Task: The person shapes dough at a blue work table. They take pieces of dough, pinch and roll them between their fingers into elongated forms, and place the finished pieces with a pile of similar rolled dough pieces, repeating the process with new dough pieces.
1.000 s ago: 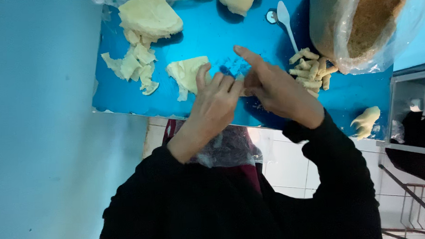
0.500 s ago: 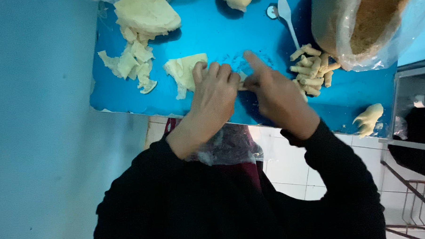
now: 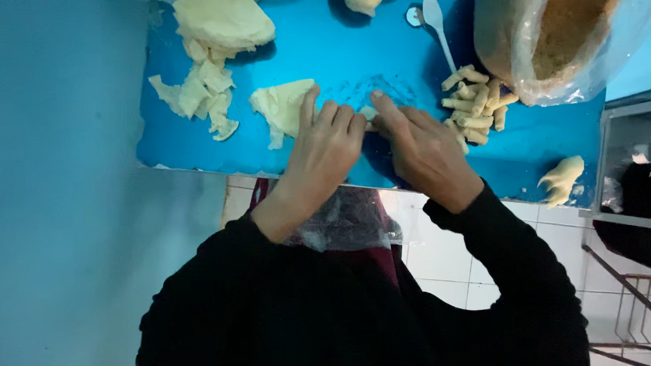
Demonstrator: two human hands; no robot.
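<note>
2 hands meet in the middle of the blue worktop [image 3: 335,53], both pressing on a small pale dough piece [image 3: 368,115] that's mostly hidden under them. The left hand [image 3: 324,150] lies flat with its fingers [image 3: 335,118] stretched out and together; the right hand [image 3: 425,150] has its fingers [image 3: 388,109] extended too, tips touching the dough, so it looks like rolling rather than gripping.

Just right of the hands sits a heap of finished dough sticks [image 3: 474,102], roughly 10, stacked close by, probably so each new one drops there easily. Left of the hands there's 1 flat dough sheet [image 3: 283,105], then a pile of torn scraps [image 3: 196,94]. 1 white spoon [image 3: 435,20] lies beyond the sticks, next to 1 open bag of brown crumbs [image 3: 558,30].
</note>
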